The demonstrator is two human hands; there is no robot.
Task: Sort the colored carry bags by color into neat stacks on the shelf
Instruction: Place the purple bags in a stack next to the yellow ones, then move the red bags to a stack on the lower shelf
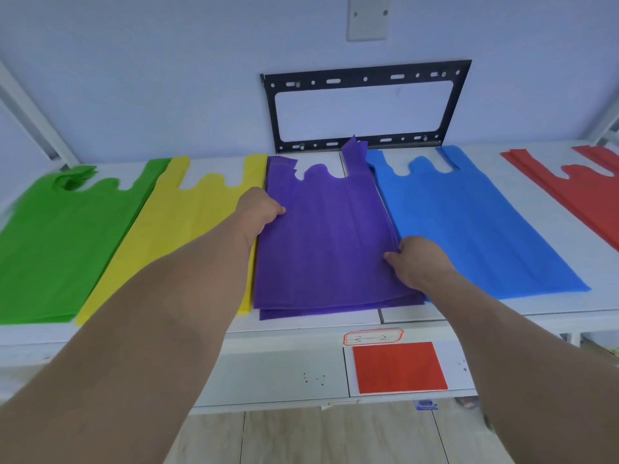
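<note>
left hand out on the left edge of the purple bags, fingers curled round that edge, thumb on top. right hand down on the right edge of the same stack, nearer the front, fingers tucked under the side and gripping it. both forearms stretched forward across the front of the shelf. purple stack flat on the shelf, middle of the row, lower sheets poking out at the front edge, handle strips uneven at the back. just left, touching along the side: yellow bags, flat, partly under the left arm. further left, green bags, overlapped at the edge by the yellow, one handle crumpled. just right of the purple: blue bags, flat, handles toward the wall. well apart at the far right, red bags, cut off by the frame edge. behind, on the wall, black metal bracket. below the shelf front, white label with a red border, writing unreadable, and a red square sheet on the lower surface.
</note>
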